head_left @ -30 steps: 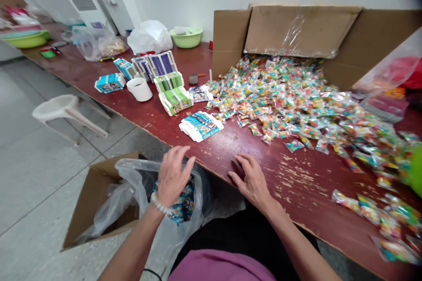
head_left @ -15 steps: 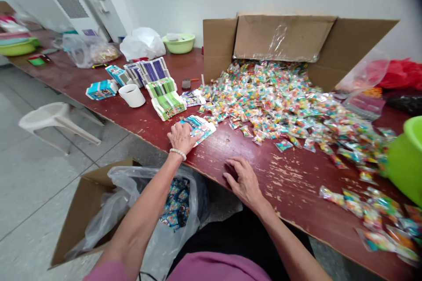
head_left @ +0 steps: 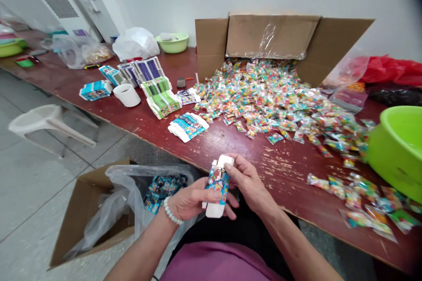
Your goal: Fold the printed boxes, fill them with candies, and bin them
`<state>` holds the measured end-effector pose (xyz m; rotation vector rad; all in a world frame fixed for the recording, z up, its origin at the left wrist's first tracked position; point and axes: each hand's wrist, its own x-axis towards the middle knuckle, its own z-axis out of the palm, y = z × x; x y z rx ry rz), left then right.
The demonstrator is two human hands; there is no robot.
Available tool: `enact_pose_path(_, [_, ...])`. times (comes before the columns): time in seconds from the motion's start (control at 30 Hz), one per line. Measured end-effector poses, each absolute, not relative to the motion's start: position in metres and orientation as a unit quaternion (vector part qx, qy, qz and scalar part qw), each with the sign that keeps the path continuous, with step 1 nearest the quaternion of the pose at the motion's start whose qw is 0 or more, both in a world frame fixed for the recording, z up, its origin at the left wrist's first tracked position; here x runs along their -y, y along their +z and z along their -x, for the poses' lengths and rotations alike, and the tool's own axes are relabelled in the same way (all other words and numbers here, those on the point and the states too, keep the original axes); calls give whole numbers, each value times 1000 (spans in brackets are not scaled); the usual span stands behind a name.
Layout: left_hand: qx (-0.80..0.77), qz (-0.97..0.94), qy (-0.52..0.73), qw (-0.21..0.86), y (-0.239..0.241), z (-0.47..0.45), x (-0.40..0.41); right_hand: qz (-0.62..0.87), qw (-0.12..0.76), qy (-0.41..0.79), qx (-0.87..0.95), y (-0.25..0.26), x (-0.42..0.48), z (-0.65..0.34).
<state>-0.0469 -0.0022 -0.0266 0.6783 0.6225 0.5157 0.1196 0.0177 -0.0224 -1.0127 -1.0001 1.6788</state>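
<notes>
Blue carton (head_left: pixel 217 184) with printed pictures is now between my two hands, in front of my lap and just short of the table (head_left: pixel 227 142) edge. Half a second ago my left hand (head_left: pixel 191 197) was reaching over the stack of flat cartons (head_left: pixel 189 126) on the table; now it is back close to my body, closed around the carton's lower part, thumb laid across the printed front. My right hand (head_left: pixel 249 180) was empty near the table edge in that earlier view; now it is partly curled, thumb and forefinger at the upper flap, gripping it lightly. White flaps stick out at the carton's top and bottom, and it stands tilted a little to one side. I can't tell how far its body is opened out.

That stack still lies in front of the green cartons (head_left: pixel 161 96), uncovered now that my hand has left it. Wrapped candies (head_left: pixel 263 96) stay heaped at the mouth of the cardboard box (head_left: pixel 273 37). More of the green tub (head_left: pixel 385 153) shows at my right than before. Down at my left, blue packets (head_left: pixel 163 189) sit in the clear plastic bag (head_left: pixel 127 184).
</notes>
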Motion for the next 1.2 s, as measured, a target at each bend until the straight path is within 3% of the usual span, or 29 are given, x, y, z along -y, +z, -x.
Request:
enact_pose_path(0.1, [-284, -350, 244, 859, -30, 41, 3, 382, 417, 710, 420, -16, -8, -122])
enact_pose_path(0.3, [-354, -457, 305, 757, -31, 35, 1, 381, 437, 677, 452, -21, 3, -115])
enact_pose_path(0.63, [-409, -311, 369, 775, -39, 21, 8, 409, 374, 678, 483, -20, 1, -116])
enact_pose_path(0.87, [-439, -371, 421, 702, -37, 26, 2, 487, 446, 513, 549, -37, -6, -122])
enact_pose_path(1.0, [-494, -384, 477, 617, -34, 26, 7, 500, 460, 527, 511, -45, -6, -121])
enact_pose_path(1.2, [-485, -415, 487, 596, -30, 21, 12, 451, 516, 557, 468, -48, -2, -118])
